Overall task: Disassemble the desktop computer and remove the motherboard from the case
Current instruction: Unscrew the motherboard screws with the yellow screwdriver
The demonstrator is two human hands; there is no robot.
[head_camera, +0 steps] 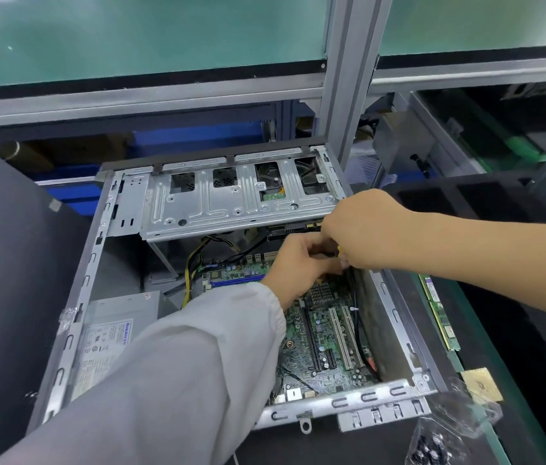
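The open desktop case (359,399) lies on its side on the bench. Inside it sits the green motherboard (323,344) with white and black slots. A silver drive cage (231,203) spans the case's far end, and the power supply (110,333) lies at the left. Both hands meet under the cage's right end, above the board's far part. My left hand (298,270) has its fingers curled around a dark cable or connector there. My right hand (362,226) pinches the same spot, where a bit of yellow shows. What exactly they hold is hidden by the fingers.
Yellow and black power wires (191,270) run from the cage area to the board. The removed dark side panel (13,263) leans at the left. Two memory sticks (439,313) lie on the mat to the right, with a plastic bag of screws (432,444) near the front.
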